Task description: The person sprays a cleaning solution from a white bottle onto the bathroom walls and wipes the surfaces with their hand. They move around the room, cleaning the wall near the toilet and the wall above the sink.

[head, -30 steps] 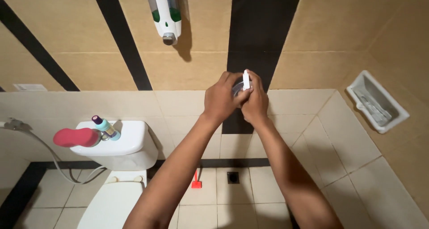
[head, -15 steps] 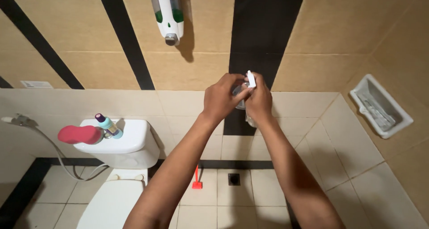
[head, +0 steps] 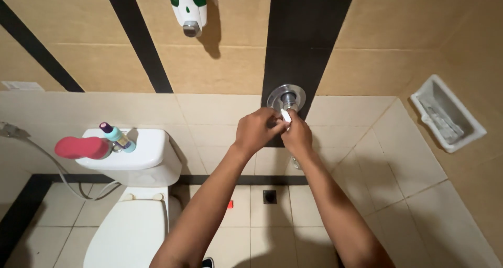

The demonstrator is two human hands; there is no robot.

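Both hands (head: pixel 277 132) lower now, chrome wall fitting (head: pixel 286 97) uncovered.

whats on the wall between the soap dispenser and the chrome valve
Only bare tan wall tile lies between the soap dispenser and chrome valve, in the head view.

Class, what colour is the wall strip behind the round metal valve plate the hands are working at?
Black wall strip, clearest in the head view.

Left hand (head: pixel 258 130) and right hand (head: pixel 296 134) together, fingers curled, arms outstretched
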